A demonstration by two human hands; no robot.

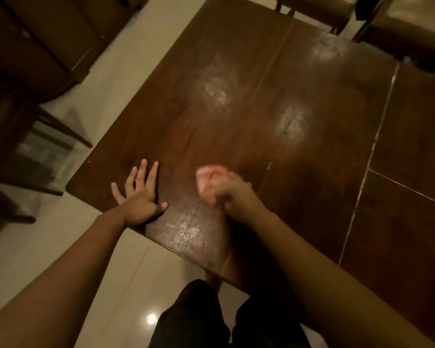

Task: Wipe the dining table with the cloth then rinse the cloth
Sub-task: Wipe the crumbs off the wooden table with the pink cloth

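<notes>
Dark trousers [194, 320] showed at the bottom, and two bare arms reached out over the dining table [274, 96]. The right hand [234, 194] was curled tight round the pink cloth [207, 183], fingers closed on it, pressing it on the wood near the table's edge. It looked blurry, likely from rubbing. Off to the left of that fist, the left hand [138, 197] lay flat, fingers spread, holding nothing, probably to steady the body. Beyond the fist the wood looked smeary, and chairs [319, 11] stood far off.
</notes>
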